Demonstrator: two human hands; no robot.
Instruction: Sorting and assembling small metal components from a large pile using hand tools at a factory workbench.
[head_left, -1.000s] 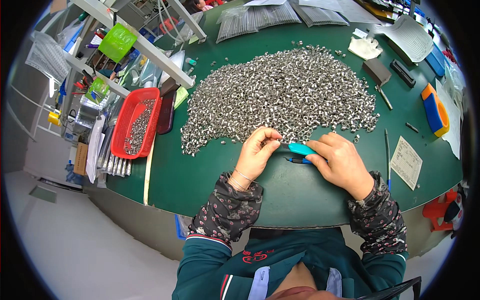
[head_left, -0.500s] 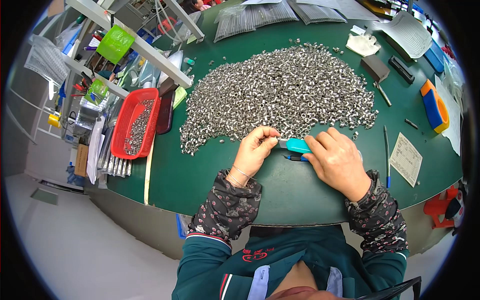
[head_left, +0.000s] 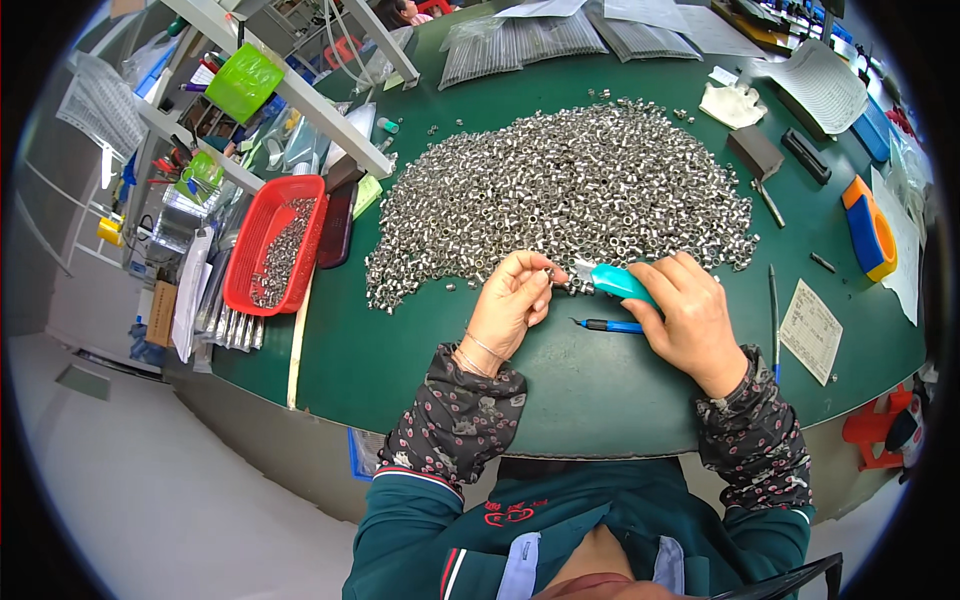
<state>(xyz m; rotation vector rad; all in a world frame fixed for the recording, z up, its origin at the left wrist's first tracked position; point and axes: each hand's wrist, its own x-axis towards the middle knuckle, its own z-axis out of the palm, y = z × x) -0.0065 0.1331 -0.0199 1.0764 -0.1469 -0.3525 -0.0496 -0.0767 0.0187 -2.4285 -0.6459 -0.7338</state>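
My left hand pinches a small metal ring between thumb and fingertips, just in front of the heap of metal rings. My right hand is wrapped round a teal-handled utility knife, its pale blade pointing left towards the ring. A small gap shows between the blade tip and the left fingers. Beneath the knife, a blue and black pen-like tool lies on the green tabletop, its right end near my right hand.
A red basket with more rings stands left, beside a dark phone-like case. To the right lie a paper slip, a thin blue-ended rod, an orange-and-blue tape-like roll, a dark block and a white glove.
The knife has drawn back slightly to the right, away from the left fingers, and tilted. More of the pen-like tool now shows. The left hand still pinches near the same spot.
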